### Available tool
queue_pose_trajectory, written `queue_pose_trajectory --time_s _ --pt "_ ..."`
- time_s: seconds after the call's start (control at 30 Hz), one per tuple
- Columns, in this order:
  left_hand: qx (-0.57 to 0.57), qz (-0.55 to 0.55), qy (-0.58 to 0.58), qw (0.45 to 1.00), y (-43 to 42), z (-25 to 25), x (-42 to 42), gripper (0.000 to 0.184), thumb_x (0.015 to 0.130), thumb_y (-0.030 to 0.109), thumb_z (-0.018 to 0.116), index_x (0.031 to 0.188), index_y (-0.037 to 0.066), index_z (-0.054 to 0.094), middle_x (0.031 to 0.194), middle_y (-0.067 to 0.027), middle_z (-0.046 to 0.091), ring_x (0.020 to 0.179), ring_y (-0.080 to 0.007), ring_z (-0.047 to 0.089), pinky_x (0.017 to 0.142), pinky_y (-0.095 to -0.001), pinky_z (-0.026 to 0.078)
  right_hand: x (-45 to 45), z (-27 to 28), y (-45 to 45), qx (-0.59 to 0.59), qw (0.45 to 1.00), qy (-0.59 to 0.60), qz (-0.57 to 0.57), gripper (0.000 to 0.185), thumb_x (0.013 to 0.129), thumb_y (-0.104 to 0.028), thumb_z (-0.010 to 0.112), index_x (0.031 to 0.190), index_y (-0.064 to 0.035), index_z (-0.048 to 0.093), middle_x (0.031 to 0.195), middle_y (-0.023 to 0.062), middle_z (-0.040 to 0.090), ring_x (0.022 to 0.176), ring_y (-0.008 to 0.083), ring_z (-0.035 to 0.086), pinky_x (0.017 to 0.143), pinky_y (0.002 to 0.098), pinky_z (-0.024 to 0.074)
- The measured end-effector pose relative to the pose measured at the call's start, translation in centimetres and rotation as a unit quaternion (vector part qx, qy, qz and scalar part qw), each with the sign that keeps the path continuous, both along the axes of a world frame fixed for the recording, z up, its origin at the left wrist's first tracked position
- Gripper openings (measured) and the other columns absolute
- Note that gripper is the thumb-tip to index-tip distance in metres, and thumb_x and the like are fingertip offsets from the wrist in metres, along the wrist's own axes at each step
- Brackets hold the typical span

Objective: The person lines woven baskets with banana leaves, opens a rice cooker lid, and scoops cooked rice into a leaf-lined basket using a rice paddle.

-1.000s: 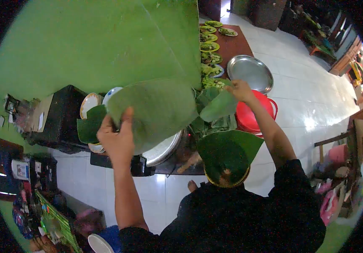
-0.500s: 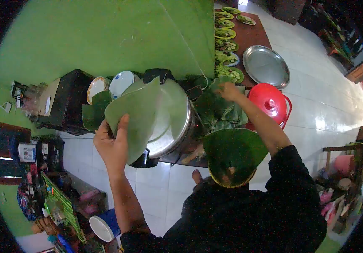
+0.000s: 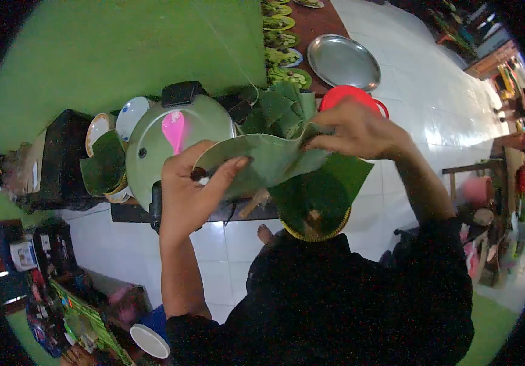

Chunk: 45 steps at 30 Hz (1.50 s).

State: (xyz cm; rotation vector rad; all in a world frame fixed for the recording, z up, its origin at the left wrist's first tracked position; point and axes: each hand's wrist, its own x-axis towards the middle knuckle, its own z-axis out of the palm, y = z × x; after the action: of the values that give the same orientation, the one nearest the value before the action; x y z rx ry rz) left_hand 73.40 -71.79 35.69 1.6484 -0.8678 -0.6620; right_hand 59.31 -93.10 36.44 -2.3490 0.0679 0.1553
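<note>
A banana leaf piece [image 3: 256,152] stretches between my two hands, its upper edge curving. My left hand [image 3: 183,189] grips its left end between thumb and fingers. At the right end, my right hand [image 3: 363,128] is closed on the leaf, slightly blurred. Just below the leaf is a round woven basket [image 3: 315,236] lined with banana leaf [image 3: 311,195], close to my body. Behind my hands lies a pile of cut banana leaves [image 3: 284,110]. A large pot lid [image 3: 204,119] is to the left, with a pink rice spoon [image 3: 175,129] on it.
A red lidded pot [image 3: 345,96] stands right of the leaf pile. Beyond it are a round metal tray [image 3: 343,61] and several plates of greens [image 3: 284,58]. On the left are white plates [image 3: 133,116], another leaf-lined basket [image 3: 104,168] and a black box [image 3: 64,149].
My left hand has brought the leaf right, away from over the pot, uncovering the pink spoon. My right hand has come from the leaf pile to the leaf's right end. The view has shifted.
</note>
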Motion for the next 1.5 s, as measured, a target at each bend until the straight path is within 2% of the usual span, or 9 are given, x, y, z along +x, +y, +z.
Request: queue_pose_trajectory --time_s 0.27,0.5,0.83,0.9,1.03,1.23,1.33,1.43,1.5 --pt "-0.096 -0.197 -0.197 0.956 0.9 -6.2 -2.5 0.032 0.055 0.005 0.070 0.086 0.007 0.061 0.097 -0.0107 0.061 0.090 -0.0229 0.058 0.080 -0.0320 0.045 -10.1 -1.9 6.4 -0.367 0.895 -0.204 -0.150 0.030 0.074 -0.009 0.052 0.104 -0.0114 0.056 0.098 0.0078 0.059 0.092 0.0221 0.057 0.079 0.0368 0.0453" --pt "0.014 -0.271 -0.275 0.922 5.8 -23.5 -8.4 0.028 0.067 -0.003 0.049 0.091 0.008 0.059 0.107 -0.0089 0.056 0.103 -0.0245 0.051 0.094 -0.0388 0.036 -16.5 -20.7 14.4 -0.270 0.955 -0.010 -0.121 0.041 0.074 -0.016 0.050 0.115 -0.0098 0.047 0.118 0.0112 0.047 0.113 0.0256 0.041 0.098 0.0448 0.0272" --pt "0.113 -0.320 -0.222 0.914 6.1 -22.7 -9.2 0.037 0.061 0.004 0.061 0.097 0.011 0.056 0.107 -0.0069 0.056 0.104 -0.0247 0.049 0.097 -0.0406 0.032 -16.5 -24.3 14.9 -0.109 0.952 0.262 -0.115 0.037 0.079 -0.035 0.051 0.107 -0.0110 0.055 0.108 0.0117 0.055 0.105 0.0275 0.049 0.091 0.0390 0.0353" --pt "0.103 -0.318 -0.194 0.922 6.1 -23.5 -8.9 0.040 0.058 0.006 0.064 0.097 0.012 0.056 0.106 -0.0059 0.056 0.106 -0.0241 0.048 0.098 -0.0422 0.029 -15.3 -21.8 14.0 -0.070 0.970 0.207 -0.103 0.037 0.081 -0.038 0.046 0.103 -0.0102 0.056 0.094 0.0143 0.059 0.087 0.0335 0.054 0.079 0.0441 0.0421" --pt "0.061 -0.302 -0.155 0.939 6.1 -25.1 -8.7 0.042 0.056 0.005 0.066 0.097 0.012 0.057 0.106 -0.0046 0.056 0.108 -0.0233 0.045 0.100 -0.0450 0.024 -10.5 -19.0 11.5 -0.041 0.957 0.258 -0.124 0.035 0.083 -0.036 0.041 0.098 -0.0087 0.058 0.088 0.0166 0.060 0.081 0.0376 0.057 0.070 0.0476 0.0455" --pt "0.060 -0.295 -0.152 0.941 5.9 -24.9 -8.2 0.039 0.059 -0.004 0.057 0.095 0.011 0.058 0.104 -0.0059 0.057 0.104 -0.0247 0.048 0.099 -0.0461 0.024 -10.9 -29.4 11.0 -0.189 0.962 0.195 -0.035 0.027 0.080 -0.024 0.044 0.089 -0.0042 0.059 0.082 0.0181 0.059 0.077 0.0352 0.058 0.068 0.0463 0.0456" --pt "0.055 -0.205 -0.099 0.972 5.9 -26.9 -8.2 0.032 0.064 -0.007 0.054 0.092 0.007 0.057 0.096 -0.0074 0.058 0.092 -0.0236 0.054 0.092 -0.0422 0.035 -11.0 -31.8 12.1 -0.184 0.956 0.217 -0.075 0.020 0.078 -0.016 0.044 0.081 -0.0037 0.060 0.068 0.0157 0.059 0.071 0.0337 0.059 0.061 0.0474 0.0464" --pt "0.030 0.018 0.286 0.957 4.7 -27.8 -8.6 0.022 0.070 -0.001 0.058 0.091 0.003 0.053 0.087 -0.0078 0.056 0.080 -0.0190 0.056 0.078 -0.0324 0.044 -12.3 -34.4 12.6 -0.247 0.966 0.058 -0.046 0.020 0.079 -0.013 0.042 0.079 -0.0049 0.060 0.068 0.0144 0.059 0.070 0.0317 0.059 0.058 0.0478 0.0464" --pt "0.070 0.059 0.139 0.986 3.3 -27.9 -8.5 0.025 0.071 0.006 0.063 0.091 0.002 0.049 0.082 -0.0071 0.053 0.077 -0.0156 0.053 0.070 -0.0276 0.043 -11.5 -34.5 12.3 -0.223 0.964 0.145 -0.022 0.021 0.080 -0.013 0.041 0.079 -0.0048 0.060 0.068 0.0145 0.059 0.070 0.0315 0.059 0.056 0.0482 0.0459"
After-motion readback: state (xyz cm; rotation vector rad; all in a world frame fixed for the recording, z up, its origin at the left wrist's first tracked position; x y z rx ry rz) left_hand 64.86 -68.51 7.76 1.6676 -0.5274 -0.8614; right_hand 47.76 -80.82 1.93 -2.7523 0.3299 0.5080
